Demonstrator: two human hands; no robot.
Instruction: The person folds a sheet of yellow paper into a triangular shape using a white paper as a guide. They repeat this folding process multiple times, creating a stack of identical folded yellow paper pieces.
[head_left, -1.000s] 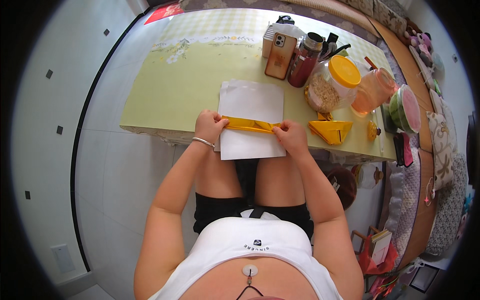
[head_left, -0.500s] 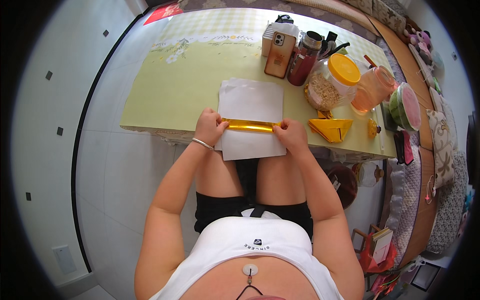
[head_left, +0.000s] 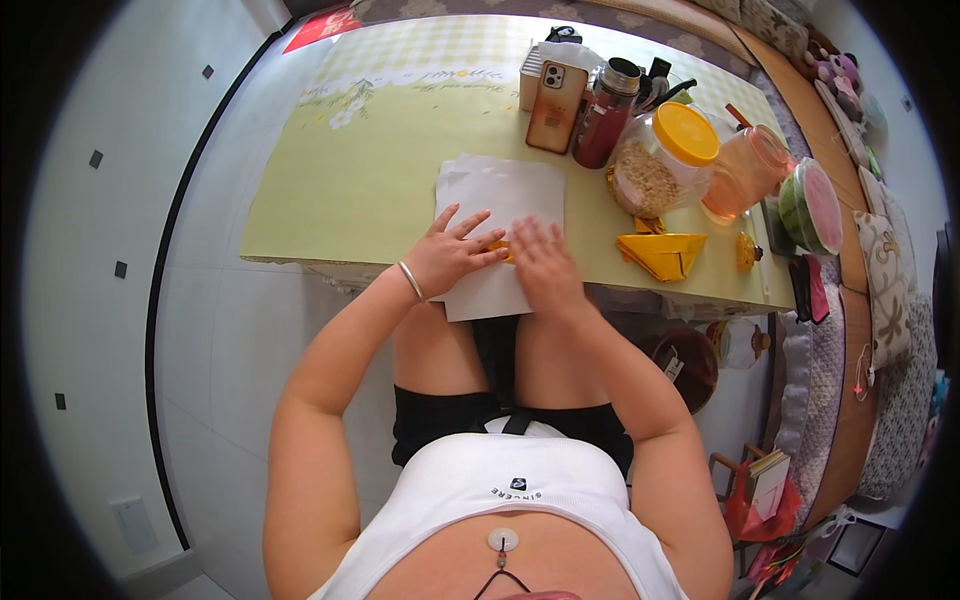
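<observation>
Head camera: what are the two hands doing near the middle of the frame?

Both lie palm down over a stack of white paper [head_left: 500,190]. The left hand [head_left: 458,256] has its fingers splayed, pointing right and up. The right hand [head_left: 546,268] is blurred, its fingers stretched out and pointing up; neither is curled into a grip.

And the gold foil strip?

Just a small part of the gold foil strip [head_left: 502,249] shows, between the hands at the centre of the frame. The rest is hidden, so I cannot tell how it is folded there.

Any other gold pieces?

Yes, a boat-shaped folded gold piece [head_left: 662,257] sits right of centre, on the pale green tablecloth [head_left: 340,195], well apart from the right hand.

What stands behind it?

Toward the upper right there's a clear jar [head_left: 645,178] with a yellow lid and flakes inside, then a maroon thermos [head_left: 601,125] to its left. A smartphone [head_left: 556,106] stands upright next to that, its back to the camera.

Farther right?

A pink-tinted pitcher [head_left: 740,180], then a cut watermelon [head_left: 812,208] near the right side.

Anything on the wrists?

A silver-coloured bangle [head_left: 411,281] circles the left one.
</observation>
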